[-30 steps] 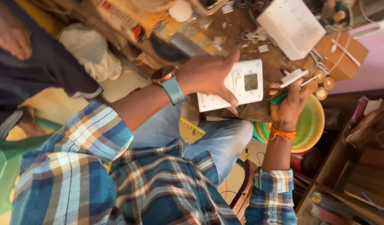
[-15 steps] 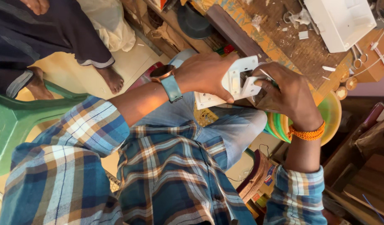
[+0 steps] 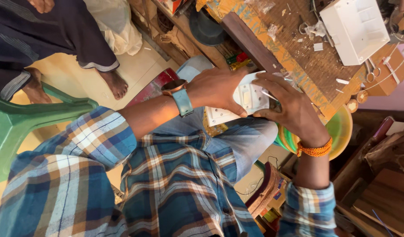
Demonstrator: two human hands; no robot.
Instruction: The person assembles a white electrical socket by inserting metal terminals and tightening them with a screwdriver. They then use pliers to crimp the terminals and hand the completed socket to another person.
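Two hands hold one white switch plate [image 3: 237,103]: left hand [image 3: 219,90] and right hand [image 3: 289,107], each grip clenched around it.

The right hand [image 3: 289,107] has joined the left hand's [image 3: 219,90] grip on the white switch plate [image 3: 239,103].

I see a blue, white and brown plaid shirt [image 3: 167,193] above faded blue jeans [image 3: 246,140]. The switch plate [image 3: 243,103] and wall box [image 3: 353,28] are white, the watch strap [image 3: 183,102] teal, the bracelet [image 3: 315,150] orange. A green plastic chair [image 3: 17,127] stands beside a yellow-green bowl [image 3: 340,131] and brown workbench [image 3: 316,66].
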